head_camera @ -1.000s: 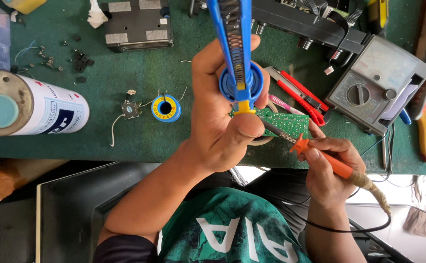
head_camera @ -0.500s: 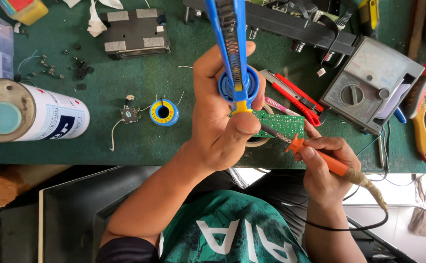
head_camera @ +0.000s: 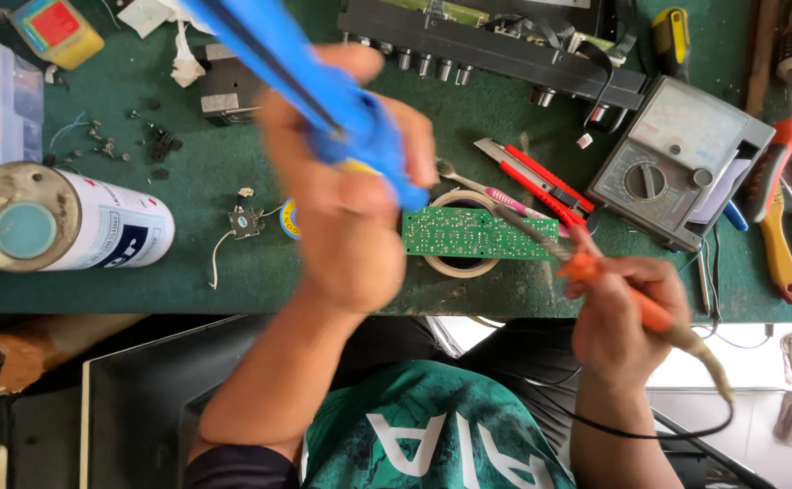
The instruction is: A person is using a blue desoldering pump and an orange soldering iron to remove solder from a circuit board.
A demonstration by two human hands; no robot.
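Head view, left hand point(head_camera: 346, 213) fingers wrapped round blue desoldering pump point(head_camera: 324, 86), right hand point(head_camera: 627, 317) gripping orange soldering iron point(head_camera: 595, 272), green circuit board point(head_camera: 477, 234) between, multimeter point(head_camera: 677, 158) beyond

A white spray can point(head_camera: 79, 231) lies left on the green mat point(head_camera: 215, 281); a grey multimeter point(head_camera: 677, 163) and orange-handled pliers point(head_camera: 776, 226) sit right.

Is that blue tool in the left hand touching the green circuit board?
Apart. The head view shows the blue tool raised in the left hand, with bare green mat between it and the circuit board.
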